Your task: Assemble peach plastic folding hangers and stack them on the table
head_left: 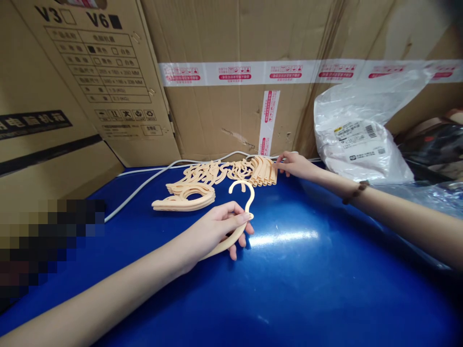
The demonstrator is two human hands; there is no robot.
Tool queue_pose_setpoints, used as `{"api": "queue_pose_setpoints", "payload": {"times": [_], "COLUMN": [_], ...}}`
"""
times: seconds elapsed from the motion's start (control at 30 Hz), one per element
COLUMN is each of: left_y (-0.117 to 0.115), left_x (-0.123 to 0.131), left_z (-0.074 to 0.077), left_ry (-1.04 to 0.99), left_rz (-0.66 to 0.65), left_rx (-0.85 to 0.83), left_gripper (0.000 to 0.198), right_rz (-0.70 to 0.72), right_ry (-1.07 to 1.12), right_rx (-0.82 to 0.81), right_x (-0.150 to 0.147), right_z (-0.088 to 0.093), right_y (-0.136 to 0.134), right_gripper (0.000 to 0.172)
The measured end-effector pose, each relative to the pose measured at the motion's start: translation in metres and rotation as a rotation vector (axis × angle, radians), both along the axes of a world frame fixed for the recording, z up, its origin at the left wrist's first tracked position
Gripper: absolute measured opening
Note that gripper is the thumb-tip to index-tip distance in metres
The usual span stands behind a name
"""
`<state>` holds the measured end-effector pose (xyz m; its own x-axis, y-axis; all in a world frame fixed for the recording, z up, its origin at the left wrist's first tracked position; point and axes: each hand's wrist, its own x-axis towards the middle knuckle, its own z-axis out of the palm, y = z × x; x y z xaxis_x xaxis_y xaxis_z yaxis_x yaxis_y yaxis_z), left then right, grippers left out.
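My left hand (pixel 217 229) is closed around a pale orange plastic hanger (pixel 241 202), its hook pointing up above my fingers. A small stack of the same hangers (pixel 184 197) lies just beyond it on the blue table (pixel 307 270). Farther back, a row of several hangers (pixel 235 171) stretches along the cardboard wall. My right hand (pixel 294 165) reaches to the right end of that row, fingertips pinched on the outermost hanger (pixel 269 171). A beaded bracelet (pixel 356 191) sits on my right wrist.
Large cardboard boxes (pixel 231 96) wall in the back and left of the table. A white cable (pixel 144 183) runs along the back edge. A clear plastic bag with labels (pixel 358 140) lies at the right, with dark items behind it.
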<state>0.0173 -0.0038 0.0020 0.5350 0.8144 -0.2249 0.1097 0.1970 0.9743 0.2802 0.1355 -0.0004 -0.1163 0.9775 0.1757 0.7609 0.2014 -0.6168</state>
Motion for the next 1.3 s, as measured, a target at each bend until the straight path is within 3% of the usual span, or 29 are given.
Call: {"api": "queue_pose_setpoints", "payload": {"times": [0.33, 0.7, 0.8, 0.93, 1.1, 1.17, 1.3], "left_y": [0.0, 0.001, 0.002, 0.003, 0.003, 0.003, 0.004], "left_x": [0.001, 0.001, 0.001, 0.0, 0.0, -0.001, 0.0], "left_z": [0.002, 0.002, 0.002, 0.0, 0.0, -0.001, -0.002], "left_ry": [0.019, -0.002, -0.004, 0.0, 0.029, 0.036, 0.048], "left_rz": [0.01, -0.007, -0.006, 0.01, 0.006, 0.006, 0.016], "left_rx": [-0.031, -0.031, -0.033, -0.027, -0.01, -0.008, -0.007], "left_gripper": [0.022, 0.019, 0.017, 0.013, 0.012, 0.013, 0.014], "right_rz": [-0.07, -0.16, -0.15, -0.002, 0.188, 0.274, 0.41], "right_ry": [-0.056, 0.098, 0.227, 0.413, 0.639, 0.564, 0.276], "right_rx": [-0.066, -0.176, -0.182, -0.287, -0.425, -0.424, -0.243], "right_x": [0.001, -0.005, -0.008, -0.015, -0.029, -0.033, -0.039], "right_z": [-0.011, 0.005, 0.016, 0.029, 0.022, 0.014, 0.001], "right_y": [0.022, 0.011, -0.005, -0.044, -0.1, -0.116, -0.133], "right_gripper": [0.032, 0.033, 0.027, 0.019, 0.027, 0.035, 0.036]}}
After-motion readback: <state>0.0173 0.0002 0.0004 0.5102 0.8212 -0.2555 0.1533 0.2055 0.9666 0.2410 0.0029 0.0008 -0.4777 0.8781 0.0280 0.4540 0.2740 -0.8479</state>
